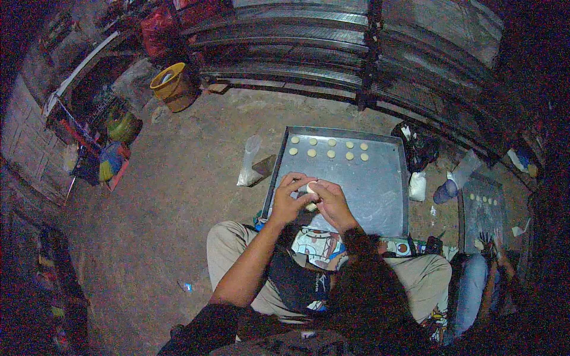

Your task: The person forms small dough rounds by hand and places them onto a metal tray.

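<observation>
Both hands are raised over the near left part of a large metal tray (pixel 368 196). My left hand (pixel 291 199) curls its fingers round a pale piece of dough (pixel 312 188), and my right hand (pixel 331 202) holds the same piece with the thumb on it. Another pale lump (pixel 311 206) shows just below my fingers; whether it is held, I cannot tell. Several flat pale dough rounds (pixel 331 143) lie in two rows at the far end of the tray. A patterned cloth (pixel 314 243) is at the near edge, between my knees.
A clear bag of white stuff (pixel 246 177) stands left of the tray, another white bag (pixel 417 185) and a dark cup (pixel 445 193) right. A co-worker's hands (pixel 493 242) are at a second tray (pixel 475 213). A yellow bucket (pixel 175 95) and metal racks (pixel 279 41) are behind.
</observation>
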Demonstrator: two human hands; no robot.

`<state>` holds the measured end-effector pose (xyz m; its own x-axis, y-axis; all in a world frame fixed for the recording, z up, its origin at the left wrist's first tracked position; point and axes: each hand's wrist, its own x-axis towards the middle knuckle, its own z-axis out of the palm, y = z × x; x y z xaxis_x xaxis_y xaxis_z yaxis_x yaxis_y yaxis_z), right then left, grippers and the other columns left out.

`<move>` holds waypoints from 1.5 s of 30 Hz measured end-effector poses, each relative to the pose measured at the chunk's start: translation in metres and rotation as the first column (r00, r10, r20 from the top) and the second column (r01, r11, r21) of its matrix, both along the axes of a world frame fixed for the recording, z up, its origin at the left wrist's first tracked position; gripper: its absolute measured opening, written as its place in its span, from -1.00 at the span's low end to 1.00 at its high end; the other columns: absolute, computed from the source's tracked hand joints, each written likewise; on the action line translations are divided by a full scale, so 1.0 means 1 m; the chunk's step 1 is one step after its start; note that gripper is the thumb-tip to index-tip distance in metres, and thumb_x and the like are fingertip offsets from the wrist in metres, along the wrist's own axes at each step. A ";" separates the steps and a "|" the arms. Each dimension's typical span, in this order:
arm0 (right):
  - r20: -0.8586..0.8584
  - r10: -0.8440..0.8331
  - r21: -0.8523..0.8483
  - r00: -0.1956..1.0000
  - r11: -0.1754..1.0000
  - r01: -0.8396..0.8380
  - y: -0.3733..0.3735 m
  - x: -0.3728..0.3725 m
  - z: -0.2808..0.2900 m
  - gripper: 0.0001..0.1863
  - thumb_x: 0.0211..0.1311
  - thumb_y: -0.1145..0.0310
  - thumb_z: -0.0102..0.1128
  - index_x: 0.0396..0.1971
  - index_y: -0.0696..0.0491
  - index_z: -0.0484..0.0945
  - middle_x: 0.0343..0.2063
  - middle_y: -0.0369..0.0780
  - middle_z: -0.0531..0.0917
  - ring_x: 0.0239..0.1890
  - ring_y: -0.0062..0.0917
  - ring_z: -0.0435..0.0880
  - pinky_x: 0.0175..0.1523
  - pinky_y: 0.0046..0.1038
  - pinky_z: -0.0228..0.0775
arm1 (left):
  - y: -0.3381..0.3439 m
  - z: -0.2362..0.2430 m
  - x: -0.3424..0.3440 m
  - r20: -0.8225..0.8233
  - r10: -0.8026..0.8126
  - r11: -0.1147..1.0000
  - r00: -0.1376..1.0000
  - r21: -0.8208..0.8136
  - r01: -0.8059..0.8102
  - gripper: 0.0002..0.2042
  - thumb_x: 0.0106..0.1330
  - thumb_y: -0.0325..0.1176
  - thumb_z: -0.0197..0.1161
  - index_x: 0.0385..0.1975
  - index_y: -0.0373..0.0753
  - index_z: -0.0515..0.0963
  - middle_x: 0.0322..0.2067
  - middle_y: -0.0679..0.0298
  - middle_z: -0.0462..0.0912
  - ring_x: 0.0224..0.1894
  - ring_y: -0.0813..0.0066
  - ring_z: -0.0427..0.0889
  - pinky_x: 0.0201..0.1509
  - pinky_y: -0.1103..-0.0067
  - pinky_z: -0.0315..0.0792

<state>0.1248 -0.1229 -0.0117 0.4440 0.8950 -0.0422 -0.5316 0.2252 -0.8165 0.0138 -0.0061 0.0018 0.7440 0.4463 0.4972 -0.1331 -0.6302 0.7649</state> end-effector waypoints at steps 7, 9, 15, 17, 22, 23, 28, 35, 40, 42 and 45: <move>0.341 -0.076 -0.140 0.937 0.981 0.131 0.005 0.003 0.003 -0.65 0.37 0.10 0.13 -0.18 0.11 0.65 -0.39 -0.31 0.66 -0.41 -0.63 0.58 -0.30 -0.54 0.41 | -0.004 0.001 0.001 0.085 0.079 0.980 0.993 -0.191 -0.061 -0.67 0.00 -0.37 0.49 -0.17 -0.20 0.68 -0.19 0.23 0.58 -0.08 0.29 0.55 0.06 0.46 0.41; 0.293 0.070 -0.262 0.953 0.965 0.009 -0.002 0.012 0.014 -0.63 0.39 0.09 0.12 -0.16 0.12 0.64 -0.38 -0.30 0.67 -0.40 -0.61 0.59 -0.28 -0.51 0.43 | 0.003 -0.003 0.001 0.086 0.123 0.988 0.989 -0.109 -0.113 -0.72 0.04 -0.40 0.47 -0.21 -0.21 0.68 -0.23 0.22 0.59 -0.13 0.31 0.57 0.00 0.48 0.42; 0.509 0.083 -0.218 0.857 0.975 0.034 -0.008 0.004 0.039 -0.62 0.38 0.11 0.13 -0.15 0.17 0.62 -0.37 -0.26 0.67 -0.33 -0.57 0.62 -0.21 -0.49 0.47 | 0.007 -0.004 -0.002 0.053 0.216 0.966 0.975 -0.156 -0.206 -0.86 0.13 -0.45 0.41 -0.32 -0.27 0.67 -0.32 0.21 0.60 -0.17 0.35 0.58 -0.04 0.51 0.41; 0.513 0.102 -0.232 0.853 0.972 0.023 -0.009 0.006 0.036 -0.64 0.38 0.13 0.15 -0.15 0.17 0.62 -0.37 -0.26 0.66 -0.32 -0.58 0.61 -0.21 -0.50 0.47 | 0.007 -0.003 -0.002 0.010 0.197 0.961 0.980 -0.200 -0.191 -0.88 0.17 -0.43 0.39 -0.33 -0.28 0.67 -0.32 0.20 0.60 -0.17 0.35 0.59 -0.02 0.51 0.42; 0.570 -0.063 -0.083 0.819 0.988 0.133 -0.005 0.000 0.027 -0.71 0.39 0.19 0.14 -0.20 0.14 0.61 -0.40 -0.29 0.65 -0.33 -0.62 0.59 -0.25 -0.50 0.45 | 0.011 -0.015 0.004 0.038 0.113 0.946 0.993 -0.311 -0.095 -0.83 0.29 -0.34 0.31 -0.26 -0.31 0.66 -0.23 0.18 0.65 -0.13 0.39 0.59 0.03 0.52 0.42; 0.588 -0.070 -0.111 0.806 0.980 0.166 -0.004 0.002 0.022 -0.71 0.40 0.19 0.12 -0.22 0.14 0.61 -0.42 -0.29 0.64 -0.34 -0.62 0.59 -0.25 -0.49 0.45 | 0.011 -0.017 0.003 0.009 0.104 0.927 0.995 -0.364 -0.094 -0.81 0.31 -0.33 0.30 -0.24 -0.33 0.66 -0.23 0.19 0.66 -0.14 0.41 0.60 0.02 0.53 0.43; 0.645 -0.140 -0.183 0.751 0.926 0.329 -0.002 0.013 0.009 -0.67 0.45 0.21 0.02 -0.27 0.18 0.62 -0.49 -0.23 0.65 -0.38 -0.57 0.61 -0.25 -0.42 0.45 | -0.004 0.002 0.002 -0.168 0.033 0.913 0.985 -0.395 -0.098 -0.74 0.38 -0.26 0.24 -0.18 -0.37 0.63 -0.32 0.29 0.70 -0.26 0.54 0.60 -0.09 0.59 0.46; 0.847 -0.044 -0.186 0.530 0.909 0.374 -0.010 0.015 0.030 -0.63 0.45 0.18 0.00 -0.22 0.22 0.60 -0.40 -0.05 0.69 -0.31 -0.21 0.70 -0.18 -0.27 0.47 | 0.002 -0.007 0.000 -0.146 -0.061 0.868 0.987 -0.497 -0.020 -0.75 0.37 -0.22 0.27 -0.19 -0.29 0.66 -0.39 0.39 0.66 -0.35 0.67 0.52 -0.27 0.63 0.42; 0.956 -0.095 -0.062 0.278 0.861 0.505 -0.008 0.007 0.032 -0.64 0.36 0.10 0.12 -0.19 0.14 0.62 -0.32 -0.12 0.69 -0.34 -0.21 0.69 -0.16 -0.25 0.51 | 0.008 -0.016 0.002 -0.187 0.118 0.877 0.975 -0.441 -0.191 -0.75 0.35 -0.21 0.29 -0.21 -0.29 0.65 -0.39 0.40 0.66 -0.36 0.67 0.51 -0.30 0.62 0.40; 0.931 -0.121 -0.085 0.344 0.845 0.529 -0.009 0.001 0.040 -0.65 0.29 0.10 0.22 -0.17 0.11 0.63 -0.28 -0.15 0.68 -0.36 -0.28 0.69 -0.19 -0.29 0.52 | 0.007 -0.016 0.001 -0.152 0.183 0.889 0.971 -0.396 -0.229 -0.76 0.34 -0.21 0.30 -0.22 -0.28 0.65 -0.39 0.39 0.65 -0.35 0.67 0.52 -0.28 0.62 0.40; 0.925 -0.150 -0.047 0.349 0.866 0.498 -0.008 -0.004 0.044 -0.63 0.19 0.13 0.34 -0.14 0.09 0.62 -0.27 -0.18 0.67 -0.38 -0.39 0.68 -0.24 -0.34 0.53 | 0.007 -0.016 0.003 -0.074 0.146 0.902 0.987 -0.399 -0.164 -0.77 0.34 -0.22 0.30 -0.25 -0.28 0.64 -0.38 0.38 0.64 -0.33 0.66 0.52 -0.23 0.63 0.41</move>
<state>0.1212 -0.1313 0.0327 0.6339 0.6884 0.3525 0.5751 -0.1148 -0.8100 0.0169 0.0011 -0.0140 0.6650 0.7133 0.2214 -0.0222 -0.2774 0.9605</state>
